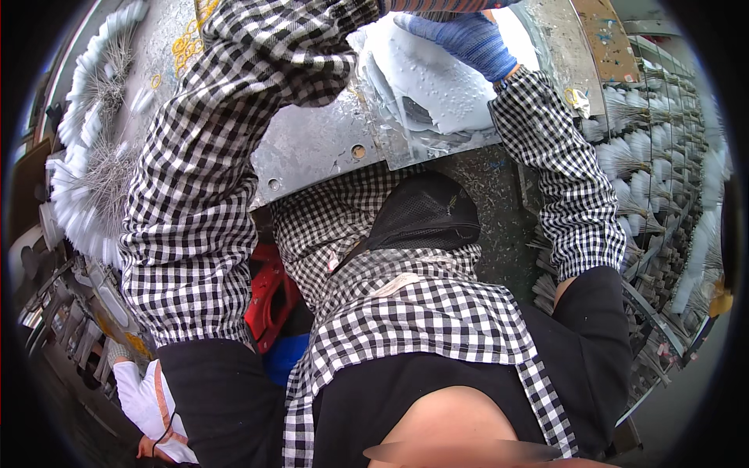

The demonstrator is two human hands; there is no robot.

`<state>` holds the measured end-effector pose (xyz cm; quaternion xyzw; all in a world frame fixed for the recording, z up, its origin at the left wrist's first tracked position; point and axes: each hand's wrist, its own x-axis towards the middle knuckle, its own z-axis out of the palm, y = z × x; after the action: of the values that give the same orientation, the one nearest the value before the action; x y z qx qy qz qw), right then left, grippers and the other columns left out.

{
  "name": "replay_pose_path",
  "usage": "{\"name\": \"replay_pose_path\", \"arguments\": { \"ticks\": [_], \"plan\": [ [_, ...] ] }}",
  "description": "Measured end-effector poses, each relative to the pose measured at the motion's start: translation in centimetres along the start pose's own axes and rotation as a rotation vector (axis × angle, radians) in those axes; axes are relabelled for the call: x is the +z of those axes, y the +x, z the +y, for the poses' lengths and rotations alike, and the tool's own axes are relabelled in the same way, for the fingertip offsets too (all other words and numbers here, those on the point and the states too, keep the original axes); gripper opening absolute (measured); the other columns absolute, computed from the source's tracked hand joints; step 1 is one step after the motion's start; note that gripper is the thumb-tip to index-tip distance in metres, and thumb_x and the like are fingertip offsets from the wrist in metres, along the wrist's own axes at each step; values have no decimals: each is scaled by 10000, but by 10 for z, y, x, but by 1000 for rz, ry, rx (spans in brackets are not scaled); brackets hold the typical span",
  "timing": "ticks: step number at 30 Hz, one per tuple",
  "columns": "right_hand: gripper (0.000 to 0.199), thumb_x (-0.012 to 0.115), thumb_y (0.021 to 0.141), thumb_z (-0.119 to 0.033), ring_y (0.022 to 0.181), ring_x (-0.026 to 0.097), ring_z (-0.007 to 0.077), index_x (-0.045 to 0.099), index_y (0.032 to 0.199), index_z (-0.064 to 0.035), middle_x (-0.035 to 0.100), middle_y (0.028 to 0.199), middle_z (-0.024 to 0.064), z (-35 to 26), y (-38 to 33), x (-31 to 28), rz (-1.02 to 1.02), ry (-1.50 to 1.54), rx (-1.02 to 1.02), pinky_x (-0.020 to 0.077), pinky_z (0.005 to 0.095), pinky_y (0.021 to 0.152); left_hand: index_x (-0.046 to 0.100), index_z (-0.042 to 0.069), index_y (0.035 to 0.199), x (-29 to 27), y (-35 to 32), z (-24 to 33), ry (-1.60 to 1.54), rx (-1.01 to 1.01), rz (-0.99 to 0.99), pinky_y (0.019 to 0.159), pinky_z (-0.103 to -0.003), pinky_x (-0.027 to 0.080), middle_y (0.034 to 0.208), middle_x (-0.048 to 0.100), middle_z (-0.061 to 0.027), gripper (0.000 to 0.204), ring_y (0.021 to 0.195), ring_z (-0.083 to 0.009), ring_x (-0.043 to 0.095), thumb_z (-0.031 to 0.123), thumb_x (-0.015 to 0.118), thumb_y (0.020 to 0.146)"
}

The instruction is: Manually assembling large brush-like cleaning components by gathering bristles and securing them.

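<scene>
From my distant post I see two gloved hands close together at the top of the frame: the blue right hand [468, 43] above a white, bubbly mass [425, 90] spread on a metal plate [441, 146], upper center; the striped left hand [446, 5] partly cropped by the upper edge. I cannot tell whether either grips anything. White-bristled wire bundles [82, 183] crowd the left, near yellow rings [184, 48] at upper left.
</scene>
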<state>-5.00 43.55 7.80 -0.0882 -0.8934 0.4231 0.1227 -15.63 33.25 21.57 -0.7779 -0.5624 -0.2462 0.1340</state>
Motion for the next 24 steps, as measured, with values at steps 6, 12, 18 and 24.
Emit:
{"name": "replay_pose_path", "arguments": {
  "ticks": [6, 12, 18, 24],
  "plan": [
    [523, 825, 844, -334, 976, 690, 161, 639, 1251, -63, 720, 1083, 47, 30, 3, 1, 78, -236, -311, 566, 304, 854, 679, 57, 955, -11, -13, 3, -266, -49, 87, 684, -379, 546, 809, 681, -125, 162, 739, -291, 659, 216, 666, 925],
    [394, 841, 724, -197, 961, 689, 254, 692, 1067, -72, 711, 1017, 95, -17, -7, -10, 335, -263, -544, 540, 413, 922, 591, 12, 1275, -31, -93, 4, -664, -529, 104, 937, -321, 529, 1160, 655, -64, 447, 1051, -173, 653, 302, 684, 948],
    [390, 555, 934, -255, 1380, 479, 264, 613, 1311, -172, 552, 1448, 57, -75, -4, 20, 136, -773, -960, 342, 431, 1190, 648, -14, 1192, -31, -164, 77, -1462, -1187, -281, 857, -311, 556, 1050, 701, -90, 410, 954, -155, 676, 320, 678, 955],
    [542, 412, 977, -234, 1499, 331, 237, 437, 1515, -176, 389, 1603, 70, -149, -71, 38, -201, -658, -1141, 194, 404, 1268, 543, 65, 1323, 4, -237, 81, -1940, -1266, 549, 900, -342, 572, 1245, 651, -134, 437, 1049, -206, 675, 250, 698, 957]
  ]
}}
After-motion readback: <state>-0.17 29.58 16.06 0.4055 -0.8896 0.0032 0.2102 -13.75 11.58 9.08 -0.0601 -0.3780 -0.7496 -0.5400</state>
